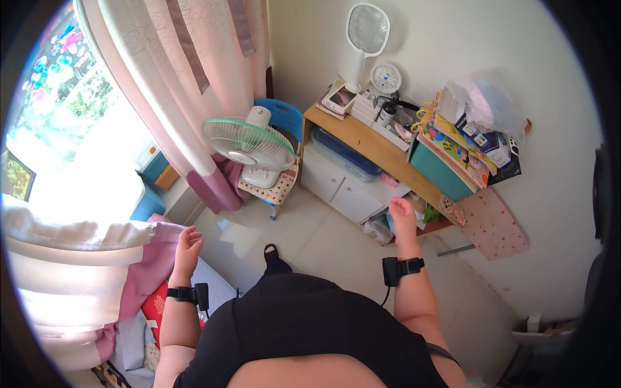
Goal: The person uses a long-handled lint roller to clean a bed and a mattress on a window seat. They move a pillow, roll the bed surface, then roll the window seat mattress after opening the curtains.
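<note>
My left hand (187, 253) is raised on the left with its fingers loosely bent and apart, holding nothing. It overlaps the edge of a pink and white curtain (145, 271) in view; I cannot tell whether they touch. On the right, my right hand (403, 220) is held up with loosely curled fingers and nothing visible in it. Behind it stands a low wooden cabinet (368, 140) with white doors. Each wrist bears a black strapped device. Between the hands, farther off, a white table fan (250, 145) with a green-rimmed guard rests on a cushioned blue chair (281, 116).
On the cabinet are an electric fly swatter (367, 34), a round dial gauge (386, 78) and a teal bin (439, 169) of books. A blue-lidded plastic box (345, 155) sits on its shelf. A pink spotted board (497, 225) leans by the wall. Tiled floor (301, 228) lies ahead.
</note>
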Tool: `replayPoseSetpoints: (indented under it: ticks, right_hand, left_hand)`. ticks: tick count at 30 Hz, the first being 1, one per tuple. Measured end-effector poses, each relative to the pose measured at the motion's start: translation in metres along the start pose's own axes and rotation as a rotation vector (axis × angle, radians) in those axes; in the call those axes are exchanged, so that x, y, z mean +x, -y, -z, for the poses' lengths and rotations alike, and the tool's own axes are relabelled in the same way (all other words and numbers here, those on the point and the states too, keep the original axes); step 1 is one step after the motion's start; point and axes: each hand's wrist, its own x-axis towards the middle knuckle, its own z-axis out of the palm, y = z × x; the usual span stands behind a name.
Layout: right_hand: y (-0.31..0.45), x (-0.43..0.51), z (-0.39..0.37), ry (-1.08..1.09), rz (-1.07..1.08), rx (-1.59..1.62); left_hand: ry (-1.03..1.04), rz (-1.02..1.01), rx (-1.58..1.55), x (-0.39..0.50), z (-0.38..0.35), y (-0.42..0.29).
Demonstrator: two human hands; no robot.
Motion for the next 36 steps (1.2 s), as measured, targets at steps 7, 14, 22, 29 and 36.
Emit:
replayPoseSetpoints:
  ticks: [7,14,22,29,36]
  right_hand:
    - [0.037,0.083,-0.114,0.156,0.069,-0.012]
    - [0.019,0.143,-0.184,0.11,0.008,-0.194]
    - [-0.022,0.218,-0.204,0.173,-0.075,-0.323]
    - [-0.038,0.291,-0.228,0.276,-0.073,-0.656]
    - [-0.033,0.33,-0.232,0.489,-0.126,-0.916]
  left_hand:
    - [-0.032,-0.059,0.09,0.119,0.019,-0.027]
    - [0.11,-0.092,0.124,0.242,0.019,-0.074]
    - [0.183,-0.192,0.276,0.325,-0.04,-0.118]
    - [0.088,-0.009,0.49,0.352,-0.078,-0.135]
    - [0.032,-0.034,0.483,0.364,-0.087,-0.133]
